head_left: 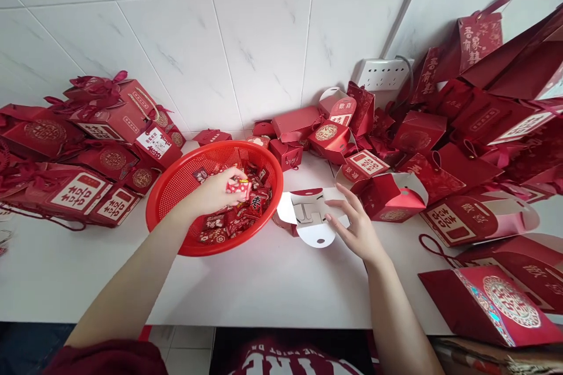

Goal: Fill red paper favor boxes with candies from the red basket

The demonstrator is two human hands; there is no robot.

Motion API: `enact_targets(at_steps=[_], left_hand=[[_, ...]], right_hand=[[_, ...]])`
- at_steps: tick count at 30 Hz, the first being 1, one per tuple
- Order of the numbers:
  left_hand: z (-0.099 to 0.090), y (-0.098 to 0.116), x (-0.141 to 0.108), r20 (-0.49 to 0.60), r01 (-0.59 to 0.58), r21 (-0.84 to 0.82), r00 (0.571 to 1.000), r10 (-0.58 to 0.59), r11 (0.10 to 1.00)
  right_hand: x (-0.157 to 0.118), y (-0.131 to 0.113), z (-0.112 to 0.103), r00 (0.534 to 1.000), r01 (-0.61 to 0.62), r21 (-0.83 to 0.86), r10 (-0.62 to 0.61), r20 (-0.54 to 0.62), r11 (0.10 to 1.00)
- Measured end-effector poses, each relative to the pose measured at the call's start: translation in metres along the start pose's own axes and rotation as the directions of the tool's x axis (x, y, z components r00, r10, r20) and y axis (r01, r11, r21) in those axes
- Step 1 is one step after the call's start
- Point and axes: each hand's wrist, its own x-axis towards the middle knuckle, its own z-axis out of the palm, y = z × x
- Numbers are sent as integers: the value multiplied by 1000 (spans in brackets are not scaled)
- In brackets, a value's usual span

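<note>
Over the red plastic basket [152,211], my left hand [224,190] is closed on a red wrapped candy [237,186] with white dots and a bit of yellow. Many red-wrapped candies [220,227] lie in the basket below it. To the right stands an opened gift box [320,237], red outside and white inside, its flaps spread and its inside bare. My right hand [354,222] is at the box's right side, fingers apart and resting by the flap; whether they press on it is hard to see.
Red gift boxes [105,161] are piled at the left. More boxes and bags [416,135] crowd the right side, one box [497,304] at the front edge. A power strip [382,74] is against the tiled wall. Everything stands on a white table [272,299].
</note>
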Motion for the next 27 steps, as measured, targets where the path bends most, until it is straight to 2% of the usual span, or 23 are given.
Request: enact_targets(at_steps=[1, 3, 5, 9, 12, 14, 15, 17, 18, 19, 21, 23, 25, 27], left_hand=[[3, 9, -7, -37, -34, -199, 999, 27, 979], [17, 27, -21, -77, -127, -516, 992, 101, 847], [40, 44, -31, -37, -140, -698, 986, 160, 703], [84, 62, -31, 170, -12, -839, 944, 283, 544], [105, 63, -20, 202, 37, -891, 925, 322, 453], [115, 60, -12, 178, 2, -885, 925, 336, 465], [120, 57, -8, 145, -54, -857, 929, 341, 512], [130, 51, -1, 23, -255, -697, 926, 377, 670], [135, 49, 1, -43, -377, -551, 904, 426, 745], [140, 46, 4, -90, -490, -370, 864, 495, 789], [149, 41, 7, -95, -649, -9, 758, 646, 760], [157, 37, 9, -40, -712, 237, 672, 739, 660], [163, 33, 10, -17, -723, 375, 620, 784, 580], [168, 31, 8, -34, -727, 439, 574, 818, 528]], right_hand=[[0, 0, 0, 1000, 0, -3, 0, -1, 1000], [1, 0, 1, 1000, 0, -9, 0, 0, 1000], [1, 0, 1, 1000, 5, -12, -5, 2, 1000], [2, 0, -1, 1000, 8, -19, -8, 8, 1000], [3, 0, -3, 1000, -3, -18, 3, 30, 1000], [4, -1, -3, 999, 1, -12, 0, 37, 1000], [4, -2, -3, 999, 5, -9, -4, 36, 1000], [4, -2, -3, 999, 7, -4, -7, 32, 1000], [4, -2, -3, 1000, 6, -2, -6, 30, 1000], [4, -2, -3, 1000, 3, -1, -3, 28, 1000], [4, -2, -4, 1000, -2, 1, 2, 31, 1000], [4, -2, -4, 999, 1, 2, -1, 37, 1000], [4, -1, -4, 999, 8, 1, -8, 44, 1000], [3, 0, -4, 999, 14, -2, -13, 46, 1000]])
